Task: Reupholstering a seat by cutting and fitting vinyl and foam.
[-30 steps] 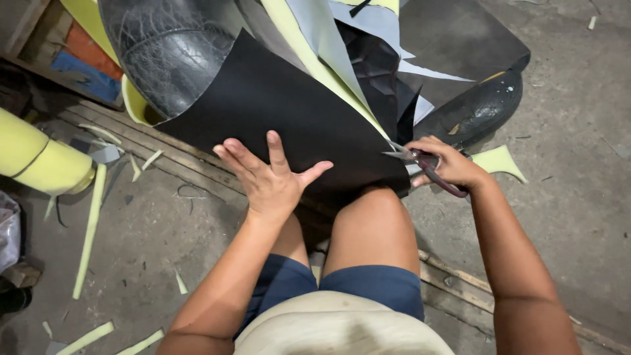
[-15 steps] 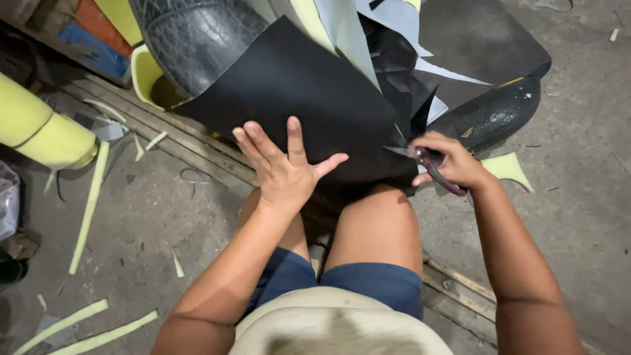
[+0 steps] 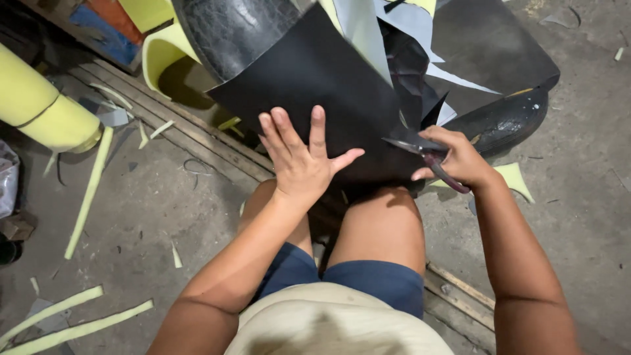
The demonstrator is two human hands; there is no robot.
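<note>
A large black sheet (image 3: 309,79) of leather-like material lies across my knees (image 3: 381,223). My left hand (image 3: 302,161) presses flat on its near edge, fingers spread. My right hand (image 3: 457,158) grips a pair of scissors (image 3: 420,150) with dark red handles; the blades point left into the sheet's right edge. More black sheets (image 3: 486,46) and pale grey offcuts (image 3: 368,26) are piled behind it.
A yellow foam roll (image 3: 39,108) lies at the left. Yellow strips (image 3: 85,187) and scraps are scattered over the grey concrete floor. A yellow tub (image 3: 164,66) stands behind the sheet. Wooden slats (image 3: 197,141) run diagonally beneath my legs.
My left hand has slid forward and right over the sheet. The scissors have moved left, further into the sheet's edge.
</note>
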